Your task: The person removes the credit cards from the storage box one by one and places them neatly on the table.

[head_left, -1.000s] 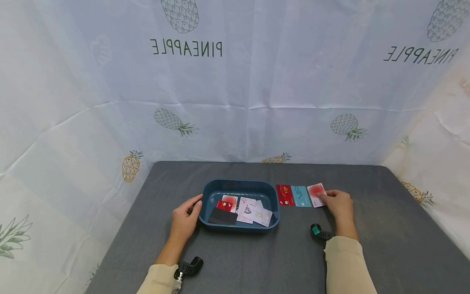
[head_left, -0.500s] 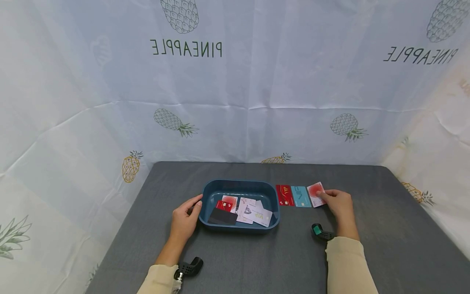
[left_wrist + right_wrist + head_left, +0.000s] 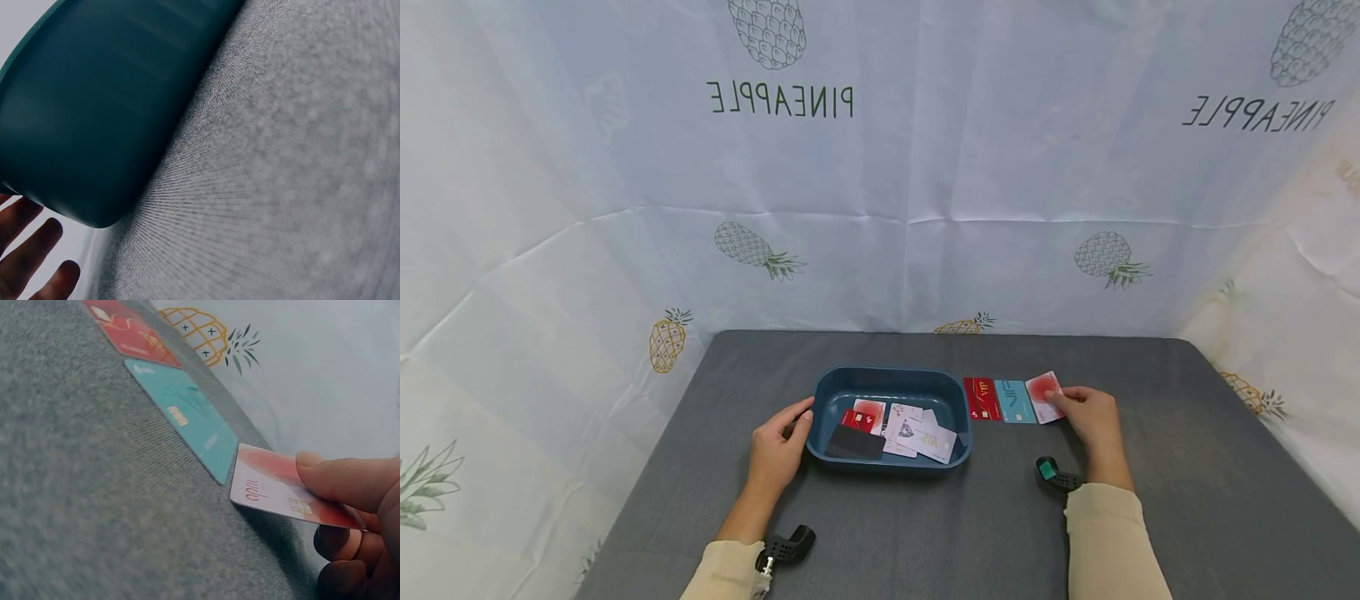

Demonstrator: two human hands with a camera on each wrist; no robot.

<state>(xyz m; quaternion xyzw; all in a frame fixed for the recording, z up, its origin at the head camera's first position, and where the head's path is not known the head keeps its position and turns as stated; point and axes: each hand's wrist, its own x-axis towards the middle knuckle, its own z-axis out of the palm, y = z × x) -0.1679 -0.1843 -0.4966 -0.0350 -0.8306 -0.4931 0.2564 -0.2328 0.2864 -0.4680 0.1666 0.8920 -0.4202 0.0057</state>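
My right hand (image 3: 1092,417) pinches a white bank card with a red circle (image 3: 275,485) between thumb and fingers. In the right wrist view its held end is tilted up off the cloth, with a shadow beneath. Just left of it a light blue VIP card (image 3: 1015,402) lies flat, and beyond that a red VIP card (image 3: 982,398). My left hand (image 3: 777,450) touches the left end of a dark blue plastic basin (image 3: 891,468). Seen from the left wrist, its fingers (image 3: 34,253) are fairly straight and spread beside the basin's wall.
Inside the basin lie a black card (image 3: 855,442), a small red card (image 3: 858,419) and several pale cards (image 3: 927,437), partly overlapping. Dark grey cloth (image 3: 910,533) covers the table. Behind it hangs a white pineapple-print curtain (image 3: 917,275).
The card with the red circle has shifted slightly left, closer to the light blue card, with my right hand moving along. The left hand and basin have stayed put.
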